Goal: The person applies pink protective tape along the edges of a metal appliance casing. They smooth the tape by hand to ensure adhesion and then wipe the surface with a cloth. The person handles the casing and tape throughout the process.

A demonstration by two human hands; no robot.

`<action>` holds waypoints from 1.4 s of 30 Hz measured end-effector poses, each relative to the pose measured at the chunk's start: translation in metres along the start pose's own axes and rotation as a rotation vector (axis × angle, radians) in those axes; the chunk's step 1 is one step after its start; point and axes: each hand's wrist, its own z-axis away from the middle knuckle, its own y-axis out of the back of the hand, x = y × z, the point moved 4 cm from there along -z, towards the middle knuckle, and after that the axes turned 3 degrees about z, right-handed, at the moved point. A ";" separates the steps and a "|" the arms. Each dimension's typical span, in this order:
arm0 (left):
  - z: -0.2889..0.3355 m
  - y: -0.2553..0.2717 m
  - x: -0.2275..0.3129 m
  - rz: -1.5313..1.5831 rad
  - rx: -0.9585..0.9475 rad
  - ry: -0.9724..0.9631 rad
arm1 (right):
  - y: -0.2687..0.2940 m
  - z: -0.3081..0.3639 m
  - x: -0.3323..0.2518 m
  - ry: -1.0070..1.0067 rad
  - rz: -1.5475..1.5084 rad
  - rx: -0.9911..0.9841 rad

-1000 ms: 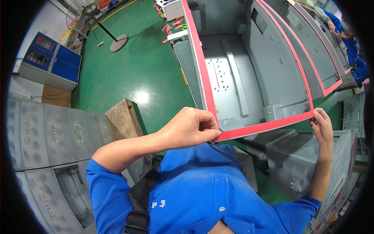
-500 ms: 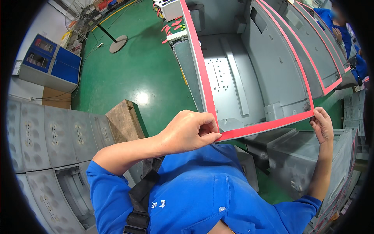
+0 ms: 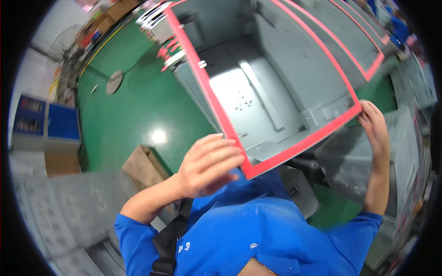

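Left of red rim (image 3: 301,141), green floor (image 3: 131,112)

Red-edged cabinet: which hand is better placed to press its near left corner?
Likely the left hand: it is at the cabinet rim by that corner; the right hand is at the near right corner.

Cabinet (image 3: 285,60): grey metal box, open side up, slightly askew, one corner nearest.
Tape (image 3: 299,141): red band, flat along the cabinet's rim, turning at that corner.
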 end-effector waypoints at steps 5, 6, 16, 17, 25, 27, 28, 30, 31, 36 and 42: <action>-0.002 -0.026 -0.003 -0.023 -0.230 -0.244 | -0.010 -0.004 0.012 0.040 0.026 0.192; -0.003 -0.028 -0.004 -0.008 -0.232 -0.259 | -0.012 -0.003 0.012 0.048 -0.022 0.220; -0.007 -0.037 -0.021 0.134 -0.208 -0.542 | -0.021 0.007 0.020 0.057 -0.181 0.512; -0.007 -0.038 -0.022 0.147 -0.217 -0.562 | -0.021 0.007 0.021 0.070 -0.192 0.533; -0.010 -0.034 -0.026 0.216 -0.290 -0.654 | -0.016 0.010 0.032 0.080 -0.232 0.521; -0.009 -0.033 -0.027 0.218 -0.299 -0.650 | -0.024 0.011 0.024 0.056 -0.226 0.493; -0.011 -0.032 -0.027 0.215 -0.300 -0.654 | -0.028 0.010 0.022 0.045 -0.151 0.587; -0.010 -0.030 -0.027 0.209 -0.325 -0.661 | -0.035 0.010 0.018 0.080 -0.139 0.600; -0.010 -0.029 -0.027 0.206 -0.334 -0.667 | -0.036 0.010 0.017 0.096 -0.132 0.607; -0.019 -0.018 -0.028 0.354 -0.452 -0.650 | -0.028 0.001 0.026 0.131 -0.126 0.644; -0.090 -0.043 -0.042 0.979 -0.646 0.368 | -0.026 0.001 0.054 0.185 -0.341 0.750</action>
